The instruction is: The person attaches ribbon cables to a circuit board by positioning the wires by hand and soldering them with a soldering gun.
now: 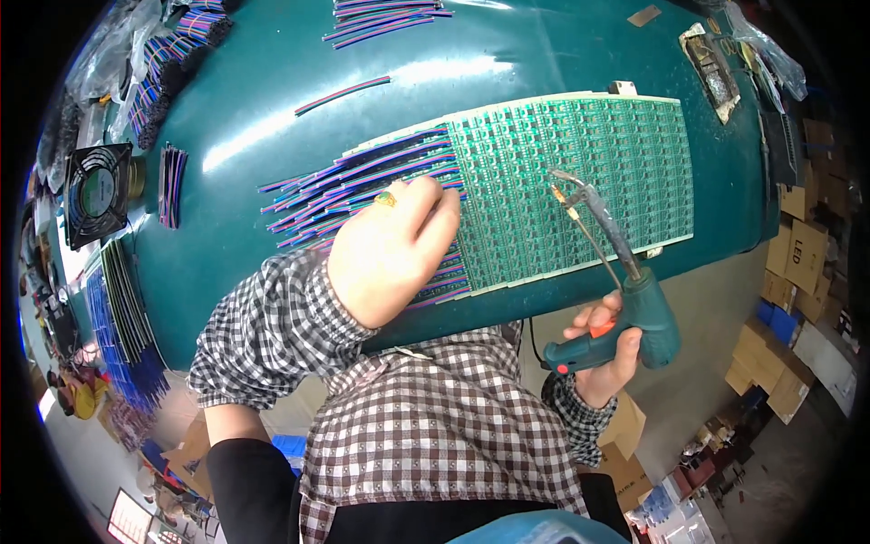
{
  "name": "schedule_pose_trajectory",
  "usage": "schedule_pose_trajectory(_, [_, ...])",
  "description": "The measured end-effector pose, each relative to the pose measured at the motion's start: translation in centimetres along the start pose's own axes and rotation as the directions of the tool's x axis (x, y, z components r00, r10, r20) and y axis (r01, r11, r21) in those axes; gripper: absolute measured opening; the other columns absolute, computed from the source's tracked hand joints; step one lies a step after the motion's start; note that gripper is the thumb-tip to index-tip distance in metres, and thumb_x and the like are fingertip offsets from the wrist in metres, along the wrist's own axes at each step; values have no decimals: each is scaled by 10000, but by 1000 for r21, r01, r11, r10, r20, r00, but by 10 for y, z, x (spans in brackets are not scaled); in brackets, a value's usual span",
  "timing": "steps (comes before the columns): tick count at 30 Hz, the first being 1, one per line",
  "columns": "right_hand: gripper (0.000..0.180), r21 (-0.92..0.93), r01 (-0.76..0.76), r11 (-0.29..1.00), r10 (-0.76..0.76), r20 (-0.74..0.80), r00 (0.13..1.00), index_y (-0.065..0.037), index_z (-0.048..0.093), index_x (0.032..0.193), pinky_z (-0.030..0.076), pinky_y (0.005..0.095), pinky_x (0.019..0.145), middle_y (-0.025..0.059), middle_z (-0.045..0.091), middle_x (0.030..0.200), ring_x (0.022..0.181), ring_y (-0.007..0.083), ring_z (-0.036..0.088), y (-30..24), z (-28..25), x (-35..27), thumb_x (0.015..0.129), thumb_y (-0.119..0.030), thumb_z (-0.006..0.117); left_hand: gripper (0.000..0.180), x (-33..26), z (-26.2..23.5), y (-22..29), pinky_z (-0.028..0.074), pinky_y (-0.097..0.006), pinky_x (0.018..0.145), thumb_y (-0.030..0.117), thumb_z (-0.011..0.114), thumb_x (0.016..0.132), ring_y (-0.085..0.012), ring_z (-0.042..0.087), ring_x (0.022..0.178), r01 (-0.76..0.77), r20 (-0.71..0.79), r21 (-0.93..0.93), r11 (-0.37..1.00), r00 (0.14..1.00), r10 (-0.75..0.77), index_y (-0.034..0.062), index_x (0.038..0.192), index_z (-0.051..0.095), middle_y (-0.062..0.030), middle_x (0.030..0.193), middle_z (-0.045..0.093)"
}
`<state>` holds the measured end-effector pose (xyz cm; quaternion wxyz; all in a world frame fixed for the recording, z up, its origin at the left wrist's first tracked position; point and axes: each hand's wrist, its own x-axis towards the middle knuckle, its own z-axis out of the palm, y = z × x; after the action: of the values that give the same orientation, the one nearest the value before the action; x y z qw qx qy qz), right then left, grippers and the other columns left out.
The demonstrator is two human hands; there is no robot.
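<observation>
A green soldering gun (648,308) with a red trigger is gripped in my right hand (603,358). Its bent metal tip and a thin side tube reach up and left over a large panel of small green circuit boards (571,181). Short multicoloured flat wires (362,177) lie in rows along the panel's left edge, their loose ends pointing left. My left hand (399,240), with a ring on one finger, is closed over these wires near the panel edge. Its fingertips are hidden, so what they pinch does not show.
One loose wire (343,94) lies beyond the panel, with a wire bundle (385,20) farther back. At left are a small bundle (172,186), a black fan (98,195) and finished-looking wired strips (127,317). A soiled tray (710,72) sits far right; cardboard boxes (797,254) stand beyond the table.
</observation>
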<state>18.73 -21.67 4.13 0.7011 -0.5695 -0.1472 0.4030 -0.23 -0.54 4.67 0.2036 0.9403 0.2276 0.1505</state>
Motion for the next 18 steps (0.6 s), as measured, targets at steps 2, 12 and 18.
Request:
schedule_pose_trajectory(2, [561, -9, 10, 1000, -10, -6, 1000, 84, 519, 1176, 597, 367, 676, 118, 596, 916, 845, 246, 636, 1, 0, -3, 927, -411, 607, 415, 1, -1, 3, 529, -337, 716, 72, 577, 750, -260, 610, 851, -23, 48, 115, 993, 999, 18, -56, 1142, 619, -131, 987, 587])
schedule_pose_trajectory(12, [618, -221, -11, 975, 15, 20, 1000, 76, 487, 1221, 624, 353, 694, 144, 585, 1031, 939, 281, 655, -5, 2, -22, 937, -464, 584, 385, -5, 11, 0, 524, -275, 622, 132, 597, 744, -187, 603, 804, -140, -76, 160, 977, 985, 154, -49, 1082, 629, -87, 951, 570])
schedule_pose_trajectory(18, [596, -354, -29, 935, 65, 90, 994, 96, 503, 1187, 594, 390, 798, 173, 594, 1027, 937, 278, 643, -9, 9, -32, 896, -401, 655, 385, -7, 13, -2, 529, -270, 649, 138, 602, 730, -182, 618, 831, -146, -91, 161, 976, 983, 162, -40, 1070, 638, -96, 972, 589])
